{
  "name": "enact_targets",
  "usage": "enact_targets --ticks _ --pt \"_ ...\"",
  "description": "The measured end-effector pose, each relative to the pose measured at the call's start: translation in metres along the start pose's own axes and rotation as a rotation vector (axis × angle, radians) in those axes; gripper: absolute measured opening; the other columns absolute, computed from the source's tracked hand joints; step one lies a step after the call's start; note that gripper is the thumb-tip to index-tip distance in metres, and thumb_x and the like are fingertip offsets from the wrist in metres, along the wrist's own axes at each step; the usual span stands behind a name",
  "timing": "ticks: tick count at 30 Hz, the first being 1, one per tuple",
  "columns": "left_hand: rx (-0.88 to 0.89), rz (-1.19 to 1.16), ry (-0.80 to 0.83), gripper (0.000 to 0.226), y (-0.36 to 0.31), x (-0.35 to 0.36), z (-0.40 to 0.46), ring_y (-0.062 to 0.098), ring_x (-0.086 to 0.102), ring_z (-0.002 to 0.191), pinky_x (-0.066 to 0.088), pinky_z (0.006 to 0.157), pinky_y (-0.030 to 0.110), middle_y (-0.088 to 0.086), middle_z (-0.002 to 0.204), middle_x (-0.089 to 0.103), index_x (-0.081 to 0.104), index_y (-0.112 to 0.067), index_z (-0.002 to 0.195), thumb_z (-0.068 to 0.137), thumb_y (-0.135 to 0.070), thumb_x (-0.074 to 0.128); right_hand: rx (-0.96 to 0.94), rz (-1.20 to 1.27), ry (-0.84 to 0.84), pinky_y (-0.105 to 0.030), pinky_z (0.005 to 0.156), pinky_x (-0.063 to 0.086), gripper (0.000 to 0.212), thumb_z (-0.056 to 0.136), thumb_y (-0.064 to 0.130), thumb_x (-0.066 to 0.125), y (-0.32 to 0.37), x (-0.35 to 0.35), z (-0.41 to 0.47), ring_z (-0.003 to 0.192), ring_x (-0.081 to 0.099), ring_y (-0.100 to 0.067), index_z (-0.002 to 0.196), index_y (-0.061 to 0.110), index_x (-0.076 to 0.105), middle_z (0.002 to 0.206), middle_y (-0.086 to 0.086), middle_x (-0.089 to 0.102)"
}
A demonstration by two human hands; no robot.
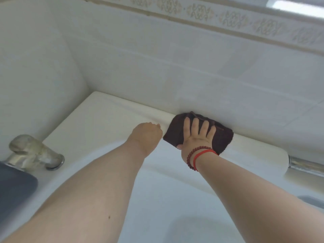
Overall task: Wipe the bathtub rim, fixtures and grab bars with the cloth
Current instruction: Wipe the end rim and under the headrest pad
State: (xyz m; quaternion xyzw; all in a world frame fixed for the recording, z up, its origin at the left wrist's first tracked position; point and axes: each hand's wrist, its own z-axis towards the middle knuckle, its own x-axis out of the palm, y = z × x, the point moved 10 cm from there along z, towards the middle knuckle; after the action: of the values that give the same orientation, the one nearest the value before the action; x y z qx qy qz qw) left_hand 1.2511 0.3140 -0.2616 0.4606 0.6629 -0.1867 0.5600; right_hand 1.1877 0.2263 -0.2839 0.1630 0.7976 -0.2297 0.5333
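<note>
A dark brown folded cloth (222, 135) lies on the far rim of the white bathtub (108, 113), against the tiled wall. My right hand (197, 135) presses flat on the cloth with fingers spread; red bead and string bracelets circle its wrist. My left hand (146, 135) rests on the rim just left of the cloth, its fingers curled over the edge and mostly hidden. A tarnished metal tap (33, 151) stands on the rim at the left. One end of a chrome grab bar (305, 165) shows at the right, below the rim.
White wall tiles (157, 67) with a patterned border rise directly behind the rim. A dark grey object (15, 186) sits at the left edge beside the tap. The tub's white inside falls away below my arms.
</note>
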Motion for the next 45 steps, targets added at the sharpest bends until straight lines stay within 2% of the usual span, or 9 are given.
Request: enact_targets --ticks 7,17,23,28,30,34,37,41,45 --pt "-0.126 0.030 0.137 0.058 0.070 0.044 -0.050 0.043 0.016 0.139 0.030 0.107 0.044 0.021 0.155 0.003 -0.002 -0.014 0.148 0.098 -0.009 0.028 0.033 -0.030 -0.008 -0.057 0.113 -0.001 0.084 0.095 0.048 0.033 -0.002 -0.002 -0.003 0.140 -0.004 -0.044 0.144 0.010 -0.023 0.154 -0.013 -0.009" --pt "-0.210 -0.063 0.162 0.061 0.089 0.061 -0.060 0.038 0.034 0.131 0.036 0.102 0.038 0.018 0.154 0.011 -0.004 -0.010 0.148 0.098 -0.013 0.032 0.031 -0.097 -0.061 -0.056 0.113 0.001 0.082 0.095 0.049 0.030 -0.004 -0.002 -0.005 0.140 0.000 -0.043 0.144 0.009 -0.023 0.154 -0.014 -0.007" --pt "-0.172 -0.061 0.145 0.058 0.088 0.057 -0.058 0.033 0.039 0.129 0.031 0.105 0.039 0.023 0.151 0.016 0.001 -0.008 0.148 0.099 -0.013 0.033 -0.208 -0.019 -0.397 -0.060 0.098 0.014 0.075 0.068 0.028 0.074 0.045 -0.016 -0.006 0.119 0.027 -0.042 0.133 0.001 0.046 0.131 -0.030 0.049" --pt "-0.170 -0.043 0.125 0.063 0.089 0.059 -0.055 0.032 0.044 0.124 0.036 0.100 0.035 0.018 0.149 0.025 0.003 -0.008 0.147 0.097 -0.013 0.041 -0.378 0.005 -0.286 -0.055 0.111 -0.014 0.067 0.097 0.032 0.035 0.116 -0.026 0.004 0.140 -0.019 -0.040 0.149 0.022 -0.005 0.157 -0.006 -0.016" --pt "-0.181 -0.053 0.130 0.063 0.089 0.060 -0.056 0.033 0.045 0.125 0.035 0.102 0.035 0.019 0.150 0.022 0.003 -0.009 0.148 0.096 -0.013 0.040 -0.416 0.021 -0.254 -0.049 0.112 -0.016 0.062 0.098 0.035 0.026 0.111 -0.021 0.003 0.141 -0.020 -0.036 0.149 0.022 -0.006 0.157 -0.003 -0.017" --pt "-0.178 -0.059 0.134 0.064 0.088 0.059 -0.057 0.034 0.047 0.122 0.035 0.102 0.035 0.020 0.149 0.023 0.004 -0.008 0.147 0.095 -0.010 0.040 -0.470 0.168 -0.318 -0.036 0.111 -0.014 0.075 0.081 0.046 0.002 0.097 -0.016 -0.016 0.145 0.004 -0.033 0.148 0.015 0.018 0.157 -0.008 0.015" --pt "-0.172 -0.067 0.126 0.063 0.089 0.057 -0.056 0.032 0.046 0.124 0.038 0.099 0.036 0.020 0.147 0.027 0.006 -0.008 0.148 0.095 -0.009 0.042 -0.424 0.157 -0.187 -0.036 0.111 -0.016 0.088 0.067 0.048 -0.015 0.099 -0.004 -0.016 0.145 -0.013 -0.026 0.150 0.020 -0.002 0.158 0.001 -0.006" --pt "-0.153 -0.063 0.124 0.061 0.086 0.051 -0.059 0.033 0.036 0.130 0.033 0.103 0.039 0.023 0.148 0.025 0.005 -0.004 0.147 0.097 -0.008 0.039 -0.433 0.139 -0.165 -0.043 0.115 -0.012 0.058 0.095 0.041 0.005 0.129 -0.026 0.005 0.144 -0.016 -0.024 0.149 0.024 -0.005 0.158 0.005 -0.009" --pt "-0.139 -0.076 0.080 0.057 0.085 0.044 -0.063 0.032 0.036 0.129 0.033 0.103 0.041 0.022 0.148 0.026 0.006 -0.002 0.147 0.098 -0.008 0.036 -0.450 0.126 -0.135 -0.045 0.115 -0.012 0.052 0.100 0.035 0.014 0.151 -0.036 0.022 0.144 -0.015 -0.022 0.149 0.029 -0.003 0.158 0.009 -0.008"
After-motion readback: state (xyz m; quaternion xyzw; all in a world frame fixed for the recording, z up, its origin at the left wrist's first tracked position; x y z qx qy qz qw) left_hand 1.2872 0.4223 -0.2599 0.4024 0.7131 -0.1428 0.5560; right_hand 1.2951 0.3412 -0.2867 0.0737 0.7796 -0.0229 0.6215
